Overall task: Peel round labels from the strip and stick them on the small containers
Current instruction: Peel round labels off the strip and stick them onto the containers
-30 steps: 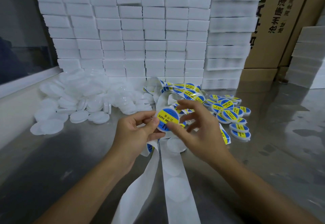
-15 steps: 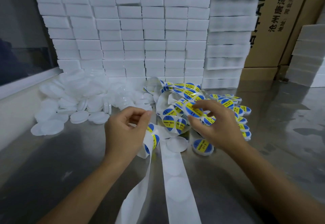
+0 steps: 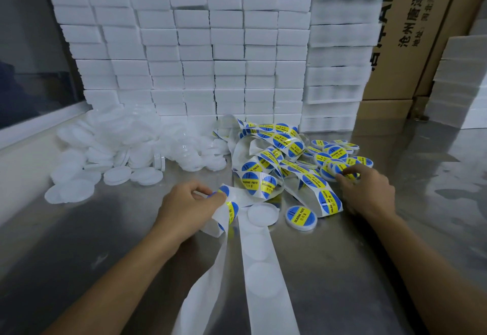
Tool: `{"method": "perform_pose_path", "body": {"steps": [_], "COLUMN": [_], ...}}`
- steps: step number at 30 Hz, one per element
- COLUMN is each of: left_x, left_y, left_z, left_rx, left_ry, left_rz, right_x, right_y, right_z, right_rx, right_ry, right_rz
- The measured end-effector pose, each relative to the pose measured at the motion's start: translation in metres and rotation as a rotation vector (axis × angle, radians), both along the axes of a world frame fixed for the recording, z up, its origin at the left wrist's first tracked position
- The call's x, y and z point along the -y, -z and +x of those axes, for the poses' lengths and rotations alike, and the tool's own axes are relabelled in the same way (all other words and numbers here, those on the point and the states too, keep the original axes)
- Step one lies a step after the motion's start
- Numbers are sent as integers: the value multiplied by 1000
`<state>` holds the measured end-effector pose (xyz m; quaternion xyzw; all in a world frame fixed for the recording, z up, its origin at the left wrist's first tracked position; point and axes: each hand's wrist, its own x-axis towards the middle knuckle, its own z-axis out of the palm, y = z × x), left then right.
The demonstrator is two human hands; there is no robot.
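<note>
We see bare worktop at 7 o'clock; left hand fingers pinch the strip, right hand fingers clasp a pot at 2 o'clock.

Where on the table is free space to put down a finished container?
Bare steel table lies right of the right hand, and before the plain white containers at left. Crowded: around the blue-yellow label strip.

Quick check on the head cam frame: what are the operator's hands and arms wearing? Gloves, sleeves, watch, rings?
Nothing visible. Both the left hand and the right hand are bare, with no gloves. Both forearms are uncovered right to the frame edge, so no sleeve shows. No watch, wristband or ring can be seen on either side, and no markings or tape.
</note>
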<state>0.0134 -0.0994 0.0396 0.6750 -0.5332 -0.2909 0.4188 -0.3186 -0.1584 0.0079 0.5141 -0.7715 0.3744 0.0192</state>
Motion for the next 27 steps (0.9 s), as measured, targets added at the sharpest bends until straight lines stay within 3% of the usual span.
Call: {"method": "perform_pose_path", "body": {"steps": [5, 8, 12, 16, 20, 27], "left_x": [-1, -1, -1, -2, -4, -13], "left_y": [-2, -3, -3, -5, -11, -20], "left_z": [-3, -2, -3, -2, -3, -8], "left_rx": [-163, -212, -217, -254, -341, -597], "left_ry": [33, 24, 43, 42, 61, 170], "left_rz": [-26, -44, -74, -130, -163, -106], "right_x": [-3, -12, -35, -60, -67, -66], "right_y": [-4, -15, -37, -42, -32, -32], "right_z": [6, 18, 60, 114, 135, 140], "right_rx": [8, -45, 49, 45, -5, 659], "right_ry": [-52, -89, -383, -711, -831, -855], "right_rz": [19, -140, -330, -156, -40, -152]}}
